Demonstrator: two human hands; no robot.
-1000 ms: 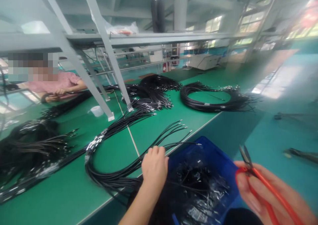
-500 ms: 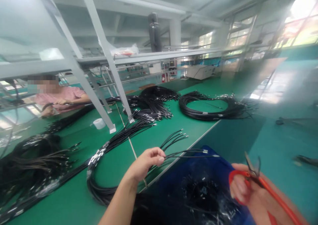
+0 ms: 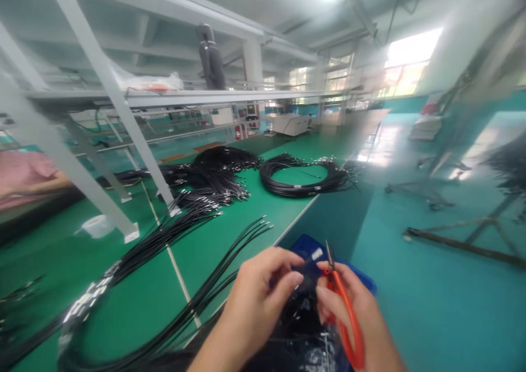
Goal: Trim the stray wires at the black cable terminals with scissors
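My left hand has its fingers curled in a loose pinch above a blue bin. A dark cable end with a white tag reaches from these fingers towards my right hand; the fingers partly hide it. Red-handled scissors are gripped in my right hand, their narrow blades pointing up beside the tag. Behind my left hand, a curved bundle of black cables with metal tips lies along the green table's edge. Dark and clear scraps fill the bin under both hands.
A large coil of black cable lies farther along the green table, beside more heaped cables. Metal shelf posts and a white roll stand left. Another person's pink sleeve shows at the far left. A wheeled stand is on the right.
My right hand has brought the scissors left and close to my left hand. My left hand has come over the bin, and the view has turned right.
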